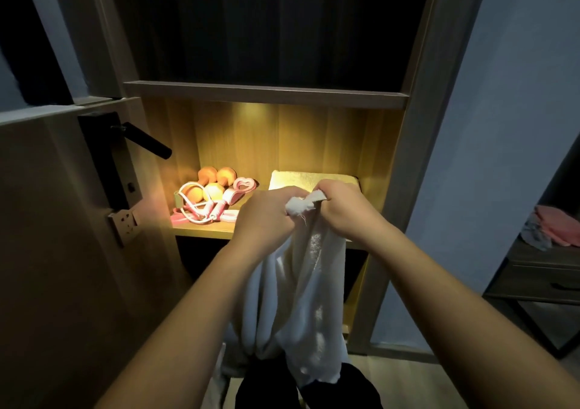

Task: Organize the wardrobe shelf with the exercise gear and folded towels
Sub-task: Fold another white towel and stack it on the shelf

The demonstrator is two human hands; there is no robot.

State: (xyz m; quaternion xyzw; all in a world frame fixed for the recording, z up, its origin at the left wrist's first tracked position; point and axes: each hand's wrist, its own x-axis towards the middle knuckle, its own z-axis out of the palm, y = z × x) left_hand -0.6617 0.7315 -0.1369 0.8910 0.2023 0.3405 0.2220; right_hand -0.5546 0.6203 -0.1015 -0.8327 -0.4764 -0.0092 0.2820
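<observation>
- Both hands are up in front of the lit shelf, each clenched on the top edge of a white towel. The left hand and right hand are close together, with a bunched corner poking out between them.
- The rest of the towel hangs down in folds; its bottom end runs into dark shapes at the frame's lower edge, can't really tell what those are.
- On the shelf, a folded towel sits at the right, its front hidden by the hands.
- On the left of the shelf there's a pile of exercise gear: orange dumbbells, a pink jump rope, a heart-shaped pink thing. All tangled, hard to separate.
- The compartment above the shelf is pitch dark.
</observation>
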